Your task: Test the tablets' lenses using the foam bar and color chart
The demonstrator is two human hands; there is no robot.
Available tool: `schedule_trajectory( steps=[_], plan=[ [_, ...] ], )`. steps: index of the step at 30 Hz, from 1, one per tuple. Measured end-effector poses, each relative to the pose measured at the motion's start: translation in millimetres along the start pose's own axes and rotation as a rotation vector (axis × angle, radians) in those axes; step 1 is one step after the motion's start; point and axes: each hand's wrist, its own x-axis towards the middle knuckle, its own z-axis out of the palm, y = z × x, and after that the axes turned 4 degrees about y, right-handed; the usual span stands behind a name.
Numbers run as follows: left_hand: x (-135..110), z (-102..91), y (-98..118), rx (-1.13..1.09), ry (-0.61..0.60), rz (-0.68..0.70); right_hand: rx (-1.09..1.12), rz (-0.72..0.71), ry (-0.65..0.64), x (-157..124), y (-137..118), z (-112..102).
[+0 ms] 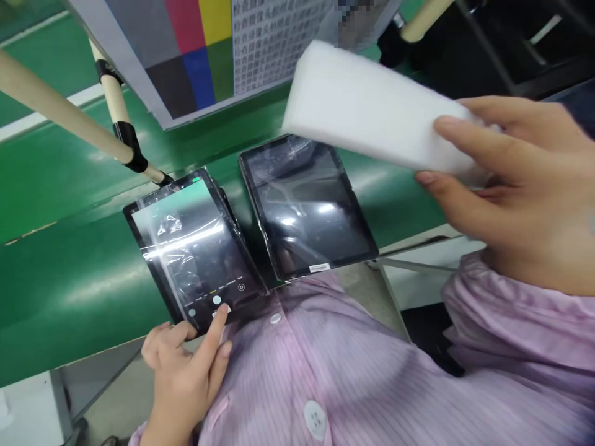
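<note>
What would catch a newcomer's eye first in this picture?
Probably the white foam-like block in the right hand, held up, right of centre. Next, the flat printed chart with red, yellow and blue patches, at the top. Below it, left of a dark-screened black tablet, lies a lit black-framed rectangular tablet, the left hand at its lower edge.

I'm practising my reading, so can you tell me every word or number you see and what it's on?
"检查摄像头", repeated in rows on the white printed chart with coloured squares; the rest is blurred.
Tiny words low on the lit black rectangular tablet: too small.
White paper sticker on the dark-screened black rectangular tablet: too small.
White label under the left hand's finger: partly covered, unreadable.
</note>
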Motion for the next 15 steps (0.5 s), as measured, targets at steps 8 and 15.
schedule_trajectory(
  steps=[8,15],
  plan=[
    [6,0.4,15,-0.011,0.003,-0.001,-0.067,0.031,-0.087,-2,1,9],
    [61,11.6,51,-0.144,-0.004,0.057,-0.097,0.373,-0.200,-15,34,9]
  ],
)
